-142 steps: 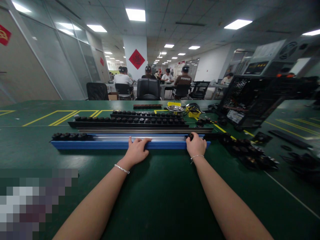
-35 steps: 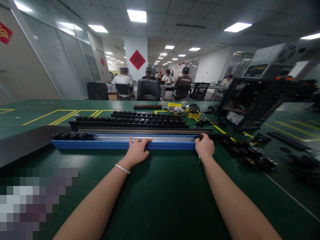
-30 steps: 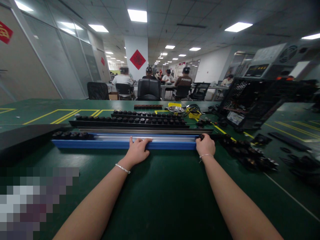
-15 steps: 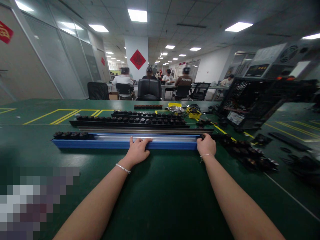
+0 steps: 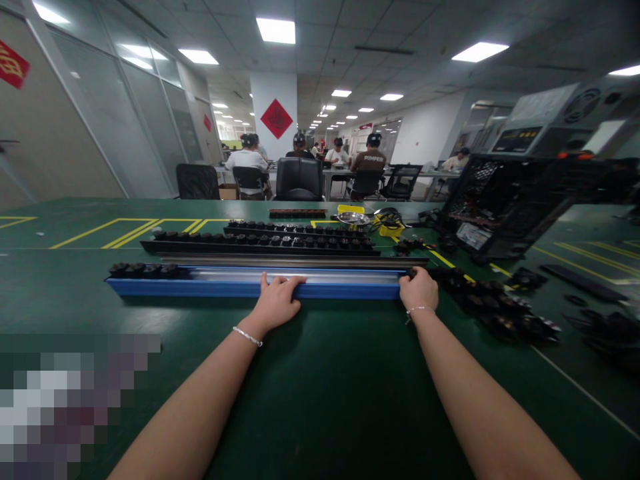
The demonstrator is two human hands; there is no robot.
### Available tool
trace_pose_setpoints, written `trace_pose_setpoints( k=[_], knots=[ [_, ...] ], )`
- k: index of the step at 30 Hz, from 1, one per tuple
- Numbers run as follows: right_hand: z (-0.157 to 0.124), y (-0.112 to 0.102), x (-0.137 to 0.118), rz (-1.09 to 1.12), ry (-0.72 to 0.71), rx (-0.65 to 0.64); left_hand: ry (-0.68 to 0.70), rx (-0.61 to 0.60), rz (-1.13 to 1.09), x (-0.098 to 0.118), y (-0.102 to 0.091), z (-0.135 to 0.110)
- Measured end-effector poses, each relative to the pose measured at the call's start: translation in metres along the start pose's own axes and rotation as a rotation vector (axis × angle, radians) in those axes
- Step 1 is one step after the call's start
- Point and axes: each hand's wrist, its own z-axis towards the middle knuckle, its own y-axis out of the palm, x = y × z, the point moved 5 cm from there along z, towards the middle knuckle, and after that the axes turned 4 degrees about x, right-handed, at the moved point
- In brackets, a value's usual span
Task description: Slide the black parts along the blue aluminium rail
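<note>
A long blue trough (image 5: 200,288) with a shiny pale channel inside lies across the green table. Several round black parts (image 5: 144,270) sit in a row at its left end. My left hand (image 5: 277,300) rests on the trough's front edge near the middle, with thumb and a finger spread apart over the channel. At the right end, my right hand (image 5: 419,291) is closed, its fingertips pinching a small black part (image 5: 411,272) that is mostly hidden. Just behind the trough runs a thin dark metal rail (image 5: 295,261).
Farther back stand black strips (image 5: 260,245) filled with black parts. More black parts (image 5: 505,310) lie in a heap to the right. A metal bowl (image 5: 353,218) and an open computer case (image 5: 480,207) are beyond. People sit at a distant table.
My right hand has shifted very slightly to the right along the trough's end, still pinched. My left hand keeps its place on the front edge.
</note>
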Motion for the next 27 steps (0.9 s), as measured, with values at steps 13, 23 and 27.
trace_pose_setpoints(
  k=[13, 23, 27],
  knots=[
    [0.004, 0.003, 0.005, -0.013, -0.015, 0.011, 0.008, 0.0, 0.0, -0.001, 0.001, 0.001],
    [0.011, 0.005, 0.013, -0.015, -0.044, 0.043, 0.006, -0.005, 0.0, -0.002, 0.002, 0.0],
    [0.012, 0.005, 0.015, -0.008, -0.038, 0.058, 0.01, -0.001, 0.001, -0.003, 0.002, 0.0]
  ],
)
